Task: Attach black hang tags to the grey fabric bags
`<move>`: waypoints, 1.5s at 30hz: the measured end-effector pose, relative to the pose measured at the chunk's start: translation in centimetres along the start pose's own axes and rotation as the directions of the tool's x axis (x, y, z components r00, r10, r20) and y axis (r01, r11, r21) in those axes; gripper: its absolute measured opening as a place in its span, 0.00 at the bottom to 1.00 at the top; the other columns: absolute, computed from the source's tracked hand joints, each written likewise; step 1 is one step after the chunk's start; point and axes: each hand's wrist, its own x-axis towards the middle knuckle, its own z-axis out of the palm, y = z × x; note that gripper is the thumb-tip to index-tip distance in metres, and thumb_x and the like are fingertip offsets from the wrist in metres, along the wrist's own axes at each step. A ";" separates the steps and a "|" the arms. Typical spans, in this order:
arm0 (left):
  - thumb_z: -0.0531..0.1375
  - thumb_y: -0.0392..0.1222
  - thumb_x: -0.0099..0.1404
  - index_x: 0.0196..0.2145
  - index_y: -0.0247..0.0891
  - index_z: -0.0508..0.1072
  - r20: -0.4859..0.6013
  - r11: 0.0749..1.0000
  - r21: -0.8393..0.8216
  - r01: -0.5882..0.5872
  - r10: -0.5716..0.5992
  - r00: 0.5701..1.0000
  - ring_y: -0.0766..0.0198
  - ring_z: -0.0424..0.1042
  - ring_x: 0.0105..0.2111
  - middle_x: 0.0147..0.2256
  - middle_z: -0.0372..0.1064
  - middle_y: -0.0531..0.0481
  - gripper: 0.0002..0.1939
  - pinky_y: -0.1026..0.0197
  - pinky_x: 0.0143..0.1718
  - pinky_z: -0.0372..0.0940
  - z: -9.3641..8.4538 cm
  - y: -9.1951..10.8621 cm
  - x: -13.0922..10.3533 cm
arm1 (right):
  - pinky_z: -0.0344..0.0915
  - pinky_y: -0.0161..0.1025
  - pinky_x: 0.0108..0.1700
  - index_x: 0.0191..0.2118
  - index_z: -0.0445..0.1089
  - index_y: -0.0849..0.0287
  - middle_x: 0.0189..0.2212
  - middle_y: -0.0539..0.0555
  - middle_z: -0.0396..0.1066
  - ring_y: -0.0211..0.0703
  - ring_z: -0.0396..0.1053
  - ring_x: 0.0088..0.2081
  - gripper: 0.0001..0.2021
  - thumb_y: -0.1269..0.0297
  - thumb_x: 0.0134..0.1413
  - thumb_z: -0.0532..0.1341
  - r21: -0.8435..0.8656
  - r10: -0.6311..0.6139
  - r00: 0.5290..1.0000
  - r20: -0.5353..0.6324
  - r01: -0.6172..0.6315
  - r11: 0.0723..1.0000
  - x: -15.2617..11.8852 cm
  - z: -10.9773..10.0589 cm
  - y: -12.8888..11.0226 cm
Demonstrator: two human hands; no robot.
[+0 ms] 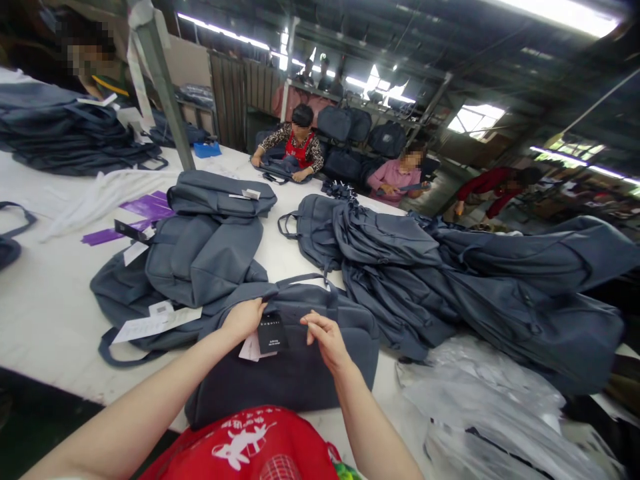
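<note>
A dark blue-grey backpack [330, 373] lies on the table right in front of me. My left hand [244, 319] is closed on its upper edge, fingertips pressed at the top of a black hang tag [271, 333]. Under that tag, a pale paper tag [253, 349] sticks out against the fabric. To the right, my right hand [324, 337] is raised just over the backpack with thumb and forefinger pinched together; whatever may be between them is too small to make out. The carry handle [300, 279] arches at the far side.
More backpacks [200, 253] with paper tags are stacked left; a large pile [390, 240] lies right. Clear plastic bags [480, 387] spread at front right. Purple strips [150, 207] and a blue box [207, 149] are beyond, near a metal post [167, 93]. Several co-workers [300, 143] are around the white table [45, 313].
</note>
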 end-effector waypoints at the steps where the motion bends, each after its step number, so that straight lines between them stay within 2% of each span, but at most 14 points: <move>1: 0.44 0.47 0.68 0.39 0.32 0.72 -0.002 1.000 -0.007 -0.006 0.006 1.000 0.48 0.74 0.40 0.37 0.75 0.33 0.21 0.51 0.45 0.63 0.2 0.1 -0.2 | 0.57 0.49 0.54 0.36 0.77 0.57 0.14 0.45 0.62 0.38 0.62 0.23 0.13 0.54 0.51 0.63 0.087 0.012 0.999 -0.041 -0.008 0.996 -0.2 0.0 -0.4; 3: 0.43 0.47 0.68 0.38 0.34 0.72 0.005 0.998 -0.042 -0.040 0.040 0.999 0.50 0.73 0.42 0.39 0.74 0.35 0.21 0.52 0.47 0.62 0.1 0.2 -0.6 | 0.63 0.46 0.43 0.41 0.76 0.58 0.11 0.41 0.50 0.35 0.51 0.18 0.16 0.52 0.52 0.61 0.256 0.069 0.995 -0.073 -0.048 0.965 -0.2 -0.1 -1.1; 6: 0.43 0.50 0.68 0.33 0.38 0.71 0.044 0.990 -0.116 -0.084 0.090 0.995 0.55 0.73 0.39 0.37 0.75 0.43 0.21 0.57 0.43 0.63 -0.9 -0.3 -1.0 | 0.58 0.37 0.26 0.51 0.71 0.59 0.09 0.38 0.40 0.33 0.38 0.15 0.25 0.46 0.56 0.56 0.328 0.163 0.987 -0.012 -0.150 0.933 0.1 -0.8 -1.2; 10: 0.44 0.54 0.67 0.25 0.39 0.67 0.088 0.985 -0.164 -0.054 0.069 0.994 0.58 0.71 0.28 0.26 0.72 0.49 0.22 0.60 0.30 0.63 -1.9 -1.2 -1.6 | 0.47 0.32 0.20 0.62 0.59 0.60 0.10 0.41 0.52 0.33 0.43 0.14 0.36 0.38 0.59 0.48 0.162 0.193 0.979 0.059 -0.200 0.966 0.0 -1.6 0.5; 14: 0.46 0.50 0.66 0.26 0.39 0.68 0.074 0.982 -0.178 -0.060 0.074 0.994 0.57 0.72 0.31 0.29 0.73 0.47 0.19 0.60 0.35 0.63 -1.4 -0.7 -2.0 | 0.48 0.30 0.19 0.67 0.49 0.59 0.15 0.44 0.63 0.32 0.50 0.14 0.38 0.38 0.60 0.46 -0.055 0.196 0.951 0.239 -0.189 0.981 -1.1 -0.5 0.9; 20: 0.48 0.45 0.66 0.26 0.38 0.68 -0.046 0.983 -0.176 0.059 -0.069 0.997 0.51 0.73 0.38 0.33 0.73 0.37 0.15 0.53 0.43 0.62 -0.6 0.7 -1.8 | 0.62 0.35 0.30 0.66 0.51 0.49 0.25 0.48 0.73 0.37 0.65 0.22 0.33 0.51 0.58 0.58 -0.374 0.241 0.847 0.473 -0.054 0.926 -5.1 4.3 -4.3; 24: 0.44 0.46 0.67 0.26 0.37 0.65 -0.052 0.942 -0.280 0.183 -0.205 0.977 0.55 0.73 0.29 0.28 0.72 0.40 0.17 0.57 0.31 0.65 0.5 1.7 -2.2 | 0.59 0.44 0.54 0.64 0.56 0.47 0.49 0.54 0.72 0.49 0.68 0.48 0.36 0.58 0.49 0.66 -0.271 0.123 0.813 0.569 0.044 0.962 -7.4 7.5 -3.9; 26: 0.40 0.48 0.69 0.30 0.37 0.65 -0.020 0.916 -0.344 0.209 -0.230 0.973 0.60 0.70 0.21 0.23 0.70 0.45 0.20 0.60 0.23 0.63 1.3 2.5 -2.8 | 0.53 0.45 0.60 0.60 0.64 0.51 0.54 0.54 0.68 0.50 0.63 0.56 0.32 0.63 0.46 0.67 -0.041 0.098 0.849 0.520 -0.090 0.995 -7.0 8.2 -1.5; 29: 0.36 0.50 0.70 0.34 0.36 0.66 0.017 0.898 -0.396 0.193 -0.203 0.979 0.64 0.64 0.14 0.19 0.67 0.49 0.24 0.63 0.16 0.59 2.0 3.2 -3.8 | 0.58 0.45 0.57 0.48 0.72 0.58 0.47 0.56 0.73 0.47 0.69 0.50 0.20 0.69 0.45 0.62 0.300 0.230 0.922 0.311 -0.325 0.897 -4.8 7.4 2.9; 33: 0.36 0.48 0.70 0.38 0.35 0.68 0.005 0.928 -0.351 0.122 -0.128 0.992 0.62 0.65 0.15 0.21 0.69 0.47 0.24 0.62 0.17 0.60 1.2 2.7 -4.9 | 0.66 0.42 0.47 0.39 0.72 0.62 0.37 0.57 0.75 0.43 0.73 0.39 0.11 0.64 0.49 0.60 0.628 0.499 0.859 0.113 -0.451 0.634 -1.3 3.9 4.5; 35: 0.40 0.46 0.69 0.43 0.34 0.69 -0.026 0.957 -0.283 0.066 -0.076 0.997 0.58 0.73 0.25 0.28 0.74 0.42 0.22 0.58 0.26 0.66 0.6 2.2 -5.4 | 0.68 0.41 0.41 0.39 0.71 0.64 0.36 0.60 0.74 0.44 0.73 0.36 0.20 0.50 0.57 0.55 0.636 0.533 0.833 0.150 -0.494 0.593 0.0 2.2 3.1; 38: 0.46 0.44 0.67 0.49 0.30 0.68 -0.044 0.989 -0.151 0.004 -0.011 0.999 0.49 0.75 0.35 0.35 0.75 0.35 0.20 0.50 0.39 0.67 0.2 2.1 -5.8 | 0.67 0.38 0.35 0.41 0.71 0.66 0.35 0.60 0.74 0.42 0.72 0.33 0.32 0.37 0.56 0.51 0.517 0.532 0.816 0.224 -0.563 0.645 1.0 1.0 0.5; 42: 0.46 0.44 0.69 0.50 0.29 0.67 -0.052 0.998 -0.068 -0.018 0.014 0.999 0.48 0.75 0.36 0.34 0.75 0.34 0.20 0.50 0.41 0.66 0.3 2.6 -5.5 | 0.66 0.34 0.34 0.40 0.73 0.63 0.32 0.53 0.74 0.38 0.71 0.30 0.23 0.52 0.41 0.71 0.248 0.532 0.812 0.241 -0.582 0.775 1.0 2.1 0.1; 45: 0.42 0.45 0.71 0.46 0.34 0.69 -0.099 0.995 -0.097 -0.037 0.028 0.995 0.53 0.75 0.41 0.41 0.75 0.37 0.20 0.55 0.43 0.66 0.2 2.6 -4.9 | 0.66 0.37 0.39 0.38 0.73 0.63 0.30 0.52 0.75 0.38 0.72 0.30 0.22 0.59 0.33 0.74 0.127 0.515 0.783 0.349 -0.584 0.802 0.1 4.1 1.7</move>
